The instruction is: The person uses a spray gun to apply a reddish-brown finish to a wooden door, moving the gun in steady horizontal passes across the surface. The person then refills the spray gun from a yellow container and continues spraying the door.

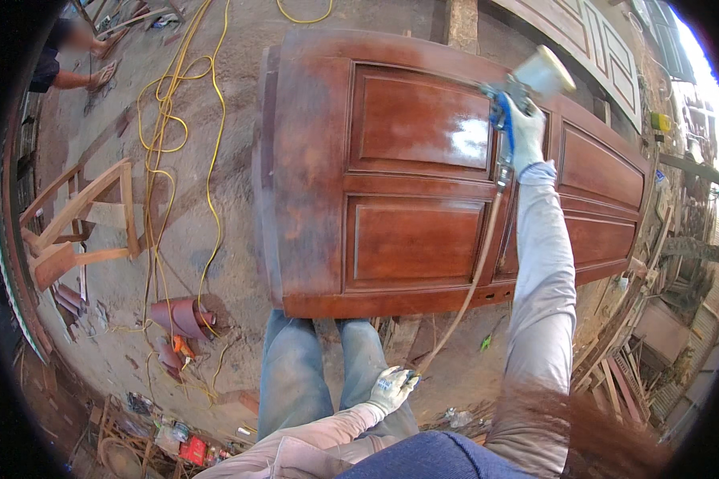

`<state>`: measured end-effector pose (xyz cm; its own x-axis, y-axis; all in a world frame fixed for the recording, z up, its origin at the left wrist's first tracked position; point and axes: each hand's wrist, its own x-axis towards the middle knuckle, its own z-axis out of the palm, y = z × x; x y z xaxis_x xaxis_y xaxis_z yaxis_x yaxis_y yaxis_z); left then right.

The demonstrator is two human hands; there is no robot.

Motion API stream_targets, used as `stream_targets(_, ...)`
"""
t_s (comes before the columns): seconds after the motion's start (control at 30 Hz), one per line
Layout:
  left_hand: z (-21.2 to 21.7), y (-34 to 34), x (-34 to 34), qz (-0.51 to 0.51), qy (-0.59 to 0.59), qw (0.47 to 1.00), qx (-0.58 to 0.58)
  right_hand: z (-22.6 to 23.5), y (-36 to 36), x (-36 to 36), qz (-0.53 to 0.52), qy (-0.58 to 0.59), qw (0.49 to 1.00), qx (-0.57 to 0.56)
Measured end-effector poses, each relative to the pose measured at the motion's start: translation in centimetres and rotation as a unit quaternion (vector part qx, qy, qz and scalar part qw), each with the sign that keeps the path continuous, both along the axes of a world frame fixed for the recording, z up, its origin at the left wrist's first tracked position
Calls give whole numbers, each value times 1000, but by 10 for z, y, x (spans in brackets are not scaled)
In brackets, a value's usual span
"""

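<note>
A reddish-brown panelled wooden door (417, 185) lies flat in front of me, glossy over its panels and duller, hazier at its left end. Above its far side my right hand (527, 132), in a white glove, grips a spray gun (503, 116) with a blue body and a pale cup (545, 72) on it. From the gun's lower end a thin air hose (481, 267) runs back across the door toward me. Close to my thigh, my gloved left hand (393, 389) is closed around that hose.
Yellow cords (216, 152) trail over the ground at the left, near a wooden frame stand (88, 211) and rolled reddish sandpaper (182, 318). Another pale panelled door (571, 40) lies at the far right. Boards (615, 387) are stacked at right. A person's foot (104, 74) shows far left.
</note>
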<state>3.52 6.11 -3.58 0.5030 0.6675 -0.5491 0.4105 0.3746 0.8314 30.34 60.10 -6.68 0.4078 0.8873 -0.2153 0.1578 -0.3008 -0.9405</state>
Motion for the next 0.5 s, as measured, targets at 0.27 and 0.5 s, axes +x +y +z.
stream_targets(0.27,-2,-5,6,0,-10,1000,2,2,-19,100,-59,-473,879,-17)
stream_targets(0.5,-4,-4,4,-13,-1,1000,22,26,11,-20,52,-216,975,-23)
